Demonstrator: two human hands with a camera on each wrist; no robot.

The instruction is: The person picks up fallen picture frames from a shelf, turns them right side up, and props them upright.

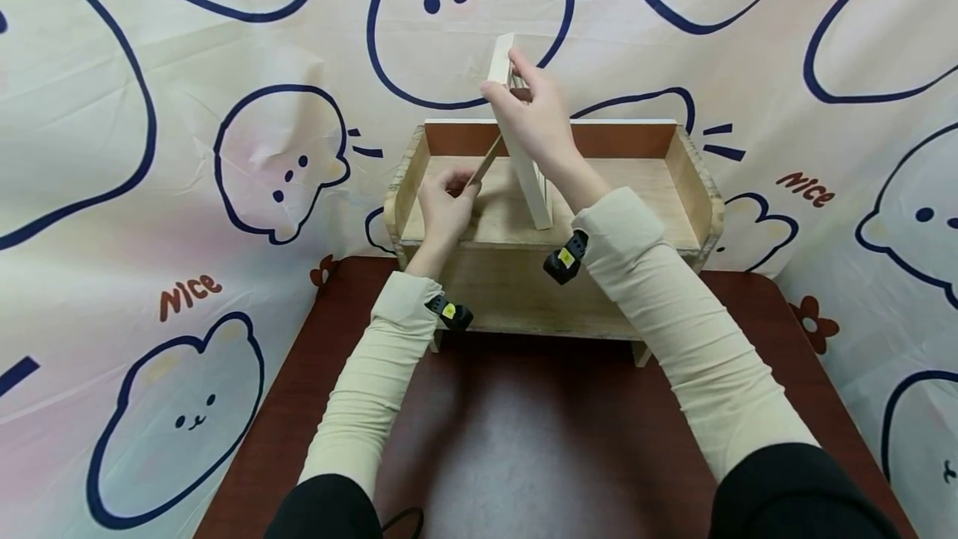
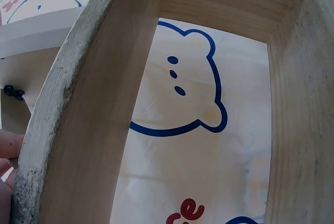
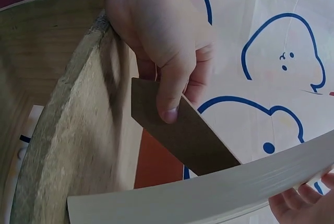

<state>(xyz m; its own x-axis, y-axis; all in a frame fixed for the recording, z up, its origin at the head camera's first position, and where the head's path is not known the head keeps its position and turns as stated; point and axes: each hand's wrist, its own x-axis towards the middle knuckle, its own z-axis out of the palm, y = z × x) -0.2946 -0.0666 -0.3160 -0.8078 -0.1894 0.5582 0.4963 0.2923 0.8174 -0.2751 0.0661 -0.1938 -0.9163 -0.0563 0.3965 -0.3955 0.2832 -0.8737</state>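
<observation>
My left hand (image 1: 446,202) pinches a thin, stiff brown board (image 3: 177,130) between thumb and fingers. In the head view the board slants up toward a long white slab (image 1: 524,177). Fine lines run along that slab in the right wrist view; its exact kind is unclear. Up at the slab's top end, my right hand (image 1: 540,111) grips it, with the thumb on the near side. The slab stands tilted on the upper shelf of a wooden rack (image 1: 609,210). Only some left fingers (image 2: 9,148) show at the left wrist view's edge.
The rack has raised side panels (image 1: 699,190) and a reddish-brown strip (image 1: 621,140) along its back. It stands at the far end of a dark red-brown table (image 1: 539,422). A cartoon-printed cloth (image 1: 187,48) hangs behind and at both sides.
</observation>
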